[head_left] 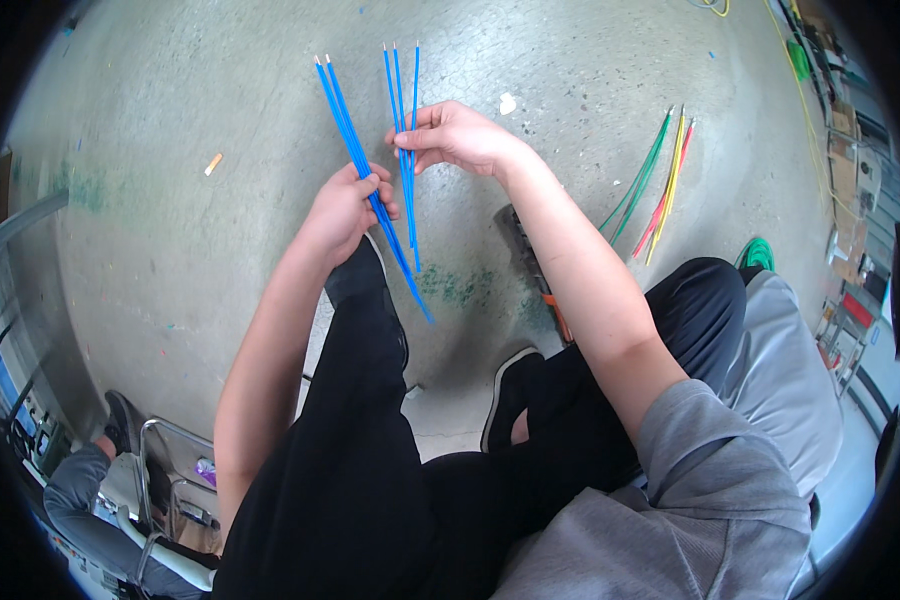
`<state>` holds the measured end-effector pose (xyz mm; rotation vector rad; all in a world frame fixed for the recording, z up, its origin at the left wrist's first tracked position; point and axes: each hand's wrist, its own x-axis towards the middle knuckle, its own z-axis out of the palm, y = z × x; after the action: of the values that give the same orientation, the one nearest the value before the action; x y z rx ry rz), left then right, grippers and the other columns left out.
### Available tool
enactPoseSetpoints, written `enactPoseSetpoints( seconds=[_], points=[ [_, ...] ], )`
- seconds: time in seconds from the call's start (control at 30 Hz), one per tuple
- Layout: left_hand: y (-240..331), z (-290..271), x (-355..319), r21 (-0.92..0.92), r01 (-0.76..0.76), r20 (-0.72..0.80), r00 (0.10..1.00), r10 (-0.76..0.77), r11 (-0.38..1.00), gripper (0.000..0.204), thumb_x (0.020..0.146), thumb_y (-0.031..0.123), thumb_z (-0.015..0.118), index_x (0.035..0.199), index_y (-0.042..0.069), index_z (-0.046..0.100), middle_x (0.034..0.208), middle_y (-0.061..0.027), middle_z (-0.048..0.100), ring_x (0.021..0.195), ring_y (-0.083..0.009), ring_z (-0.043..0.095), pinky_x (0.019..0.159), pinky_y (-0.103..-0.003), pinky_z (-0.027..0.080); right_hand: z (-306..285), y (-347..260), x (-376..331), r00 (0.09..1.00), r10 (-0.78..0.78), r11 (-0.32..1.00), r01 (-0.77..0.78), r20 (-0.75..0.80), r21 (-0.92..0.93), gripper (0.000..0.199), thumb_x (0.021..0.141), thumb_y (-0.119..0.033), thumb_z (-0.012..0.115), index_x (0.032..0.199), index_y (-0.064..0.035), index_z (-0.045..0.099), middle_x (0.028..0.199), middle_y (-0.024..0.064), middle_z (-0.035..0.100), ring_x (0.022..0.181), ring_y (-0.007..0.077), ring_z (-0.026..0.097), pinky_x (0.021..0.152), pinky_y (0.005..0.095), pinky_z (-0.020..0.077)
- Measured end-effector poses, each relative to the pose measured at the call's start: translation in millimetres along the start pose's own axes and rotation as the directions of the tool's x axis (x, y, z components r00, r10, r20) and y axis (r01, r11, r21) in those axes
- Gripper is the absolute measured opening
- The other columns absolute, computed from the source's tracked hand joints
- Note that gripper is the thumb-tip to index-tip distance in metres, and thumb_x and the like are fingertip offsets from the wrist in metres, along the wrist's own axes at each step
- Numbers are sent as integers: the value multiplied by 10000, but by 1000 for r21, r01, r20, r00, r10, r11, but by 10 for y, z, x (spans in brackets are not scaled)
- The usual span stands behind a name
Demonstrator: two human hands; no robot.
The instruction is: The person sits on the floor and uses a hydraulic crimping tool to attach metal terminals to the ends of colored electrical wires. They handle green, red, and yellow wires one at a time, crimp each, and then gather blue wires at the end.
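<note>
While seen from above, looking down past black-trousered knees to a grey concrete floor [170, 200]. Far left, low in the frame: another person's grey sleeve [75, 490] beside a metal chair frame [170, 450]. Higher up on the floor, a small tan scrap [213, 163].

Left of centre: left hand [345, 210], fingers closed tight round a bundle of blue wires [355, 150]. Long axis running from bare tips at upper left, through the fist, down to lower right, tail ending above the left knee.

Just right of that: right hand [460, 135], thumb and fingertips pinched shut on a second, smaller bunch of blue wires [402, 90]. These stand nearly upright, tips pointing away from the body, lower ends hanging beside the left hand's bundle. Both bunches held in the air, well above the floor, not resting on anything. Hands close together, almost touching; right hand slightly farther from the body, left hand nearer. Lower ends of the two bunches crossing or overlapping between the hands; exact contact hard to tell.

Below the right forearm: a dark tool with an orange part [535, 270] on the floor, partly hidden.

Further right: green, yellow and red wires [660, 180] lying loose on the floor, well apart from both hands. Beyond them, a green coil [758, 252] by the right knee, and cluttered shelving along the right edge.
</note>
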<state>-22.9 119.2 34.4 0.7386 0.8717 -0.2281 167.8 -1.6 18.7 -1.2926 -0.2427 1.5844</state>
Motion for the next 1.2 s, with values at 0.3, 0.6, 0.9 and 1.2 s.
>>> enactPoseSetpoints(
  seconds=[0.3, 0.6, 0.9, 1.2],
  points=[
    [-15, 239, 4, -156, 10, 121, 993, 9, 988, 145, 1048, 220, 615, 1041, 84, 566, 720, 85, 401, 592, -42, 358, 545, -232, 307, 11, -53, -21, 998, 12, 1000, -14, -61, -24, 281, 946, -202, 767, 1081, 37, 705, 941, 101, 743, 767, 157, 719, 720, 278, 614],
    [-62, 204, -35, 86, -6, 80, 997, -1, 996, 199, 1031, 215, 658, 986, 21, 661, 662, 84, 429, 539, -33, 330, 517, -225, 282, 13, -25, -96, 1000, -14, 995, 14, -1, -101, 236, 1012, -220, 678, 1063, 8, 708, 894, 97, 744, 743, 164, 720, 714, 305, 615],
    [-65, 340, -64, 135, 53, 94, 993, -66, 989, 205, 1021, 187, 670, 999, -17, 673, 646, 77, 461, 527, -36, 354, 510, -223, 296, -127, -341, -98, 951, -189, 975, 152, -246, -163, 245, 1101, -261, 493, 1182, -41, 563, 929, 80, 723, 807, 172, 704, 761, 339, 585],
    [-23, 423, -102, 69, 48, 135, 989, -57, 997, 212, 1018, 192, 678, 997, -19, 676, 649, 74, 469, 531, -39, 366, 517, -220, 310, 4, -474, -210, 856, -339, 937, 268, -391, -225, 481, 1062, -103, 519, 1494, -76, 308, 877, 111, 717, 704, 194, 699, 647, 338, 586]
  ],
)
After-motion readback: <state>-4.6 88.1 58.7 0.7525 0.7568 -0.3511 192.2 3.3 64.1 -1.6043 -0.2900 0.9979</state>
